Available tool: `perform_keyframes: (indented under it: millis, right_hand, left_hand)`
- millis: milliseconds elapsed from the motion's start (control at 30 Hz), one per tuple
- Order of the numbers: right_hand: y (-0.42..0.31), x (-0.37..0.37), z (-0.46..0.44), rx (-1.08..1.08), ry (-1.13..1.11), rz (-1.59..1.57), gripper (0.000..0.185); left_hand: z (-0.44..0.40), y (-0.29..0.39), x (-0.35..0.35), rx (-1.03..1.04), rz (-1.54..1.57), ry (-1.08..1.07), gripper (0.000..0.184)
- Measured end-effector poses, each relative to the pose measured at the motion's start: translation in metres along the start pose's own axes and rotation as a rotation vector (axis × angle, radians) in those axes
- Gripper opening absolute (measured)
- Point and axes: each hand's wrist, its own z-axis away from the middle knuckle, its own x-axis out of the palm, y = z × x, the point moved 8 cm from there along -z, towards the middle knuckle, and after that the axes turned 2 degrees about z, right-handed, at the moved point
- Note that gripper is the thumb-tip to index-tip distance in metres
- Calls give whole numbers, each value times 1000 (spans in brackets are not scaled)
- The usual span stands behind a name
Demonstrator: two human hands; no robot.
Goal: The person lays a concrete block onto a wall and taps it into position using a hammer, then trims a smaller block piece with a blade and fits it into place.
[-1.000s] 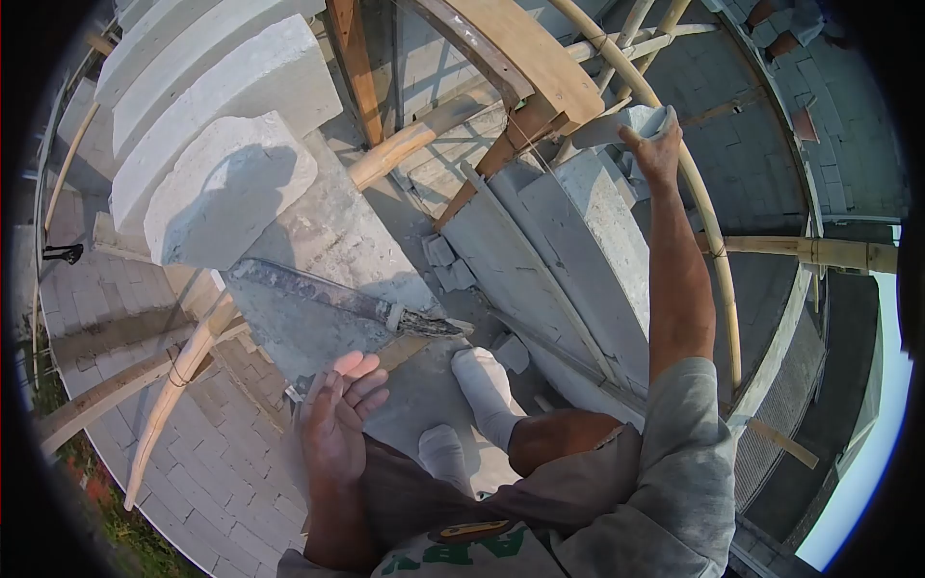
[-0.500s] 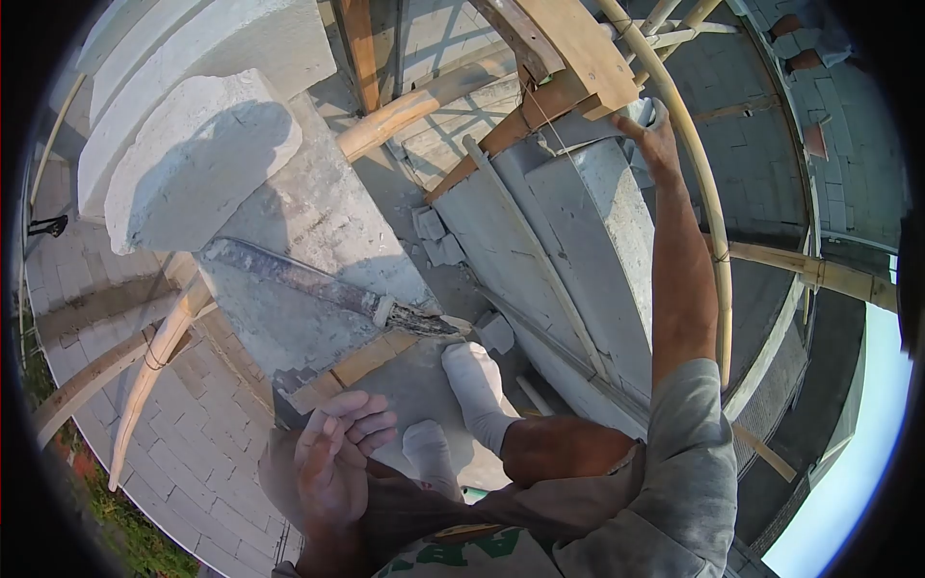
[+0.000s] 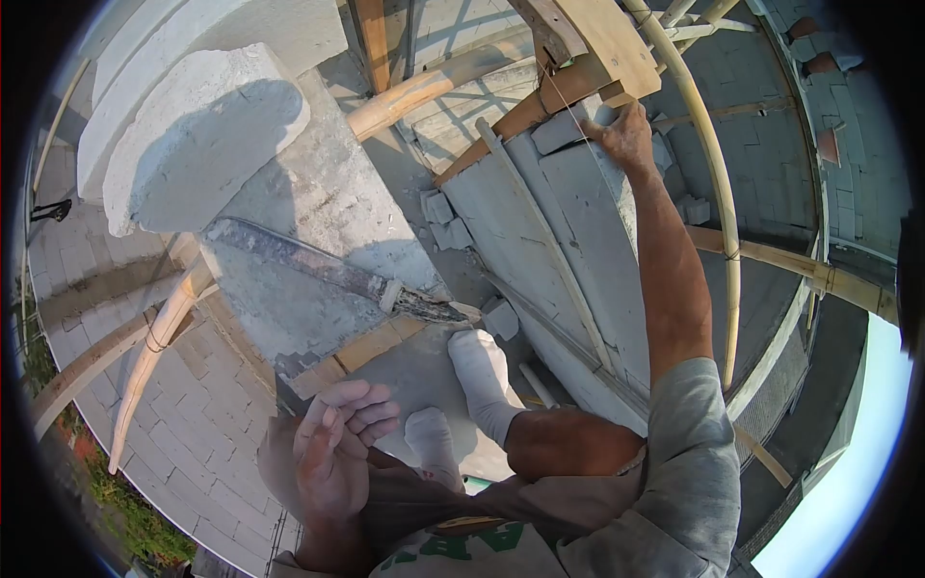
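Observation:
My right hand (image 3: 626, 143) is stretched out at the far end of a low block wall (image 3: 588, 212), with its fingers closed on the right end of a small grey block piece (image 3: 559, 133). That piece lies on top of the wall, against a wooden board (image 3: 607, 48). A thin string (image 3: 570, 108) passes in front of it. My left hand (image 3: 339, 448) is held near my body, palm up, dusty, its fingers loosely curved and nothing in them. A handsaw (image 3: 328, 270), crusted with dust, rests on a pale slab (image 3: 308, 212) ahead of my left hand.
A large rough white block (image 3: 207, 144) stands on the slab at left, with curved blocks behind. Bamboo poles (image 3: 708, 144) cross on the right. Broken block pieces (image 3: 448, 226) lie in the gap by the wall. My socked feet (image 3: 479, 371) are below.
My right hand has moved left along the wall's far end, and the small block piece now shows more fully against the board. My left hand stays nearly still; the view has shifted slightly.

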Motion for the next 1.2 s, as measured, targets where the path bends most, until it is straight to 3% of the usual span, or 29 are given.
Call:
perform_keyframes:
  millis: [100,200,400,1200]
  right_hand:
    - [2,3,1,56,1,85,96]
    - [-5,3,5,-29,35,150,100]
    - [-8,0,12,-58,-13,82,105]
    - [-7,-12,8,-134,24,-46,93]
  left_hand:
    - [0,-3,-1,-12,10,-8,44]
    - [0,-3,2,-20,5,-26,45]
    - [0,-5,0,-23,-36,-9,44]
    - [-15,-9,5,-29,-114,53,41]
